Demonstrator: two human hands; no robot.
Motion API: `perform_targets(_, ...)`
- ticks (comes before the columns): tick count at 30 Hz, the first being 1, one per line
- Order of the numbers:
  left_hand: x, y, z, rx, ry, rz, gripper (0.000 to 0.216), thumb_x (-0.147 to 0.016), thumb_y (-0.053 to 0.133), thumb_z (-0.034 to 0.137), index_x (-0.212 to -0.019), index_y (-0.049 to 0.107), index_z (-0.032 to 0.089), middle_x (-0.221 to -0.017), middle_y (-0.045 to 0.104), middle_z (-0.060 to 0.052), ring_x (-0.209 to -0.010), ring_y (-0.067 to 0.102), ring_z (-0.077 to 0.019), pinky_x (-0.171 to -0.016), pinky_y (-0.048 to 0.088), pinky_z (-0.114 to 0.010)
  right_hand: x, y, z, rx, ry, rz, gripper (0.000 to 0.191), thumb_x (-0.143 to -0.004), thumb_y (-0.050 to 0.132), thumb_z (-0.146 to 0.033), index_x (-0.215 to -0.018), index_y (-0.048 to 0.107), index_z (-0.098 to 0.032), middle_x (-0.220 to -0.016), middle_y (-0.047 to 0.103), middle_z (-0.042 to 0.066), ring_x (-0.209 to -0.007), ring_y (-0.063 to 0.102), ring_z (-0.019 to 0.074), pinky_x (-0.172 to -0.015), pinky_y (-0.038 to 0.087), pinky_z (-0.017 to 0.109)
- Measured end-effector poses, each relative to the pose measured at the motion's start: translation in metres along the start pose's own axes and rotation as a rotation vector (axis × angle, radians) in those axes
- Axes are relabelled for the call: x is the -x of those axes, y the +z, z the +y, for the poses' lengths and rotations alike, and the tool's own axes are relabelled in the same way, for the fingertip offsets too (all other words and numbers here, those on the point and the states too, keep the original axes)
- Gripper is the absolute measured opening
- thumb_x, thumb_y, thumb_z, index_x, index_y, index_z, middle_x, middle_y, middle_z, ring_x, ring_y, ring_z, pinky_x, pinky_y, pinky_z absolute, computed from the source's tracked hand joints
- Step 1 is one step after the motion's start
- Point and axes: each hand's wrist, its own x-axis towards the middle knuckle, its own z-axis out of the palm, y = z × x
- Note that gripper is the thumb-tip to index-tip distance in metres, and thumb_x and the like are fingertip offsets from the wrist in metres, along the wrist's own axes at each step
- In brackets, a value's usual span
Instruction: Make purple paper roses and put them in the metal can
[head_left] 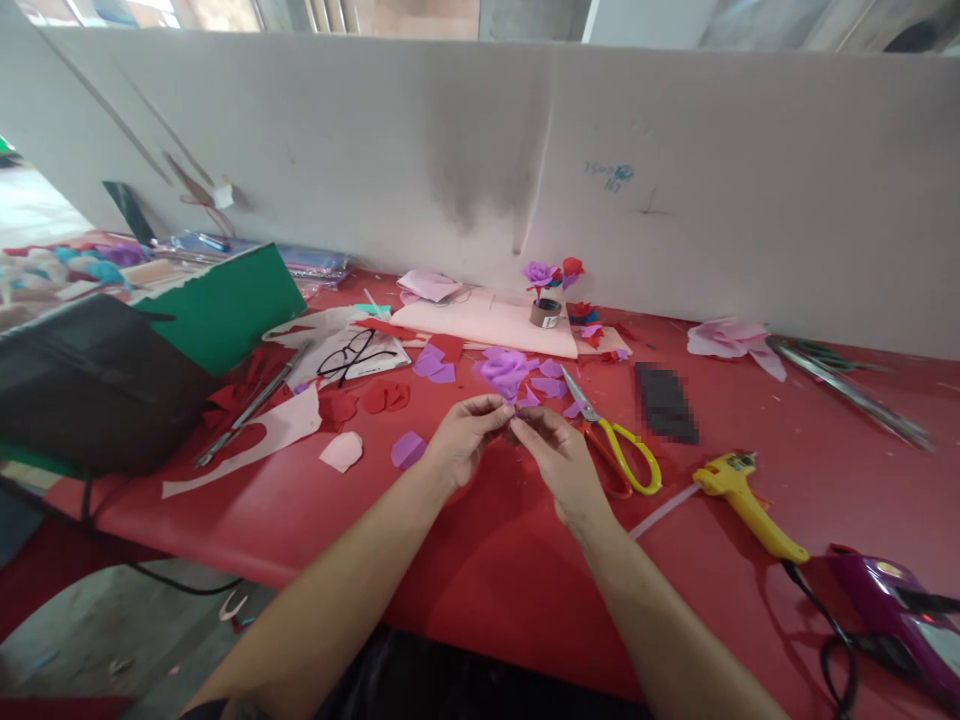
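A purple felt flower point(504, 370) is held by its base over the red table. My left hand point(471, 430) pinches it from the left, fingers closed. From the other side my right hand point(555, 445) closes on the same base, fingertips meeting the left ones. What exactly lies between the fingertips is hidden. Loose purple petals point(550, 378) lie just beyond the right hand, and a single purple petal point(408, 450) lies left of my left hand. Scissors point(626, 450) with yellow and red handles rest beside my right hand.
A yellow glue gun point(754, 505) with its cord lies at right, near a purple device point(892, 610). Finished flowers stand in a brown tape roll point(545, 313) at the back. Eyeglasses point(356, 357), red petals point(386, 397) and a green box point(225, 305) are on the left.
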Motion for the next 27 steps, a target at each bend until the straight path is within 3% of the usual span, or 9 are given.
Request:
perform_targets(6,-0.003,-0.002,-0.004,-0.005,-0.021,-0.038,0.025,-0.059,0.079,0.027,-0.058,0.059,0.013,-0.056,0.054,0.001,-0.054,0.048,-0.0082,-0.06,0.039,-0.024,-0.003,-0.003,0.005,0.053,0.007,-0.003,0.018,-0.081,0.058,-0.035,-0.082,0.065,-0.018,-0.075,0.07,0.002,-0.075,0.063,0.0175,-0.079,0.046,0.032)
perform_targets(15,-0.005,-0.003,-0.006,0.051,-0.088,-0.037,0.025,-0.056,0.081,0.025,-0.062,0.06,0.012,-0.059,0.053,0.001,-0.057,0.049,-0.0089,-0.062,0.04,-0.024,-0.003,-0.005,0.01,0.143,-0.069,-0.018,0.021,-0.085,0.055,-0.038,-0.084,0.064,-0.02,-0.082,0.07,0.003,-0.078,0.063,0.0182,-0.079,0.046,0.032)
perform_targets(20,-0.004,-0.001,-0.004,0.043,-0.076,-0.073,0.025,-0.059,0.08,0.027,-0.062,0.06,0.012,-0.057,0.051,0.002,-0.052,0.045,-0.0076,-0.057,0.037,-0.023,-0.002,-0.004,0.008,0.044,-0.001,-0.005,0.025,-0.084,0.055,-0.042,-0.084,0.066,-0.019,-0.077,0.07,0.002,-0.076,0.064,0.019,-0.078,0.047,0.033)
perform_targets(27,-0.003,0.0,-0.005,0.061,-0.078,-0.077,0.023,-0.06,0.079,0.025,-0.065,0.062,0.012,-0.06,0.053,0.001,-0.053,0.045,-0.0069,-0.058,0.038,-0.022,-0.001,-0.001,0.0,-0.044,0.085,0.024,0.015,-0.076,0.065,-0.033,-0.078,0.065,-0.018,-0.069,0.069,0.001,-0.071,0.063,0.0171,-0.079,0.047,0.033)
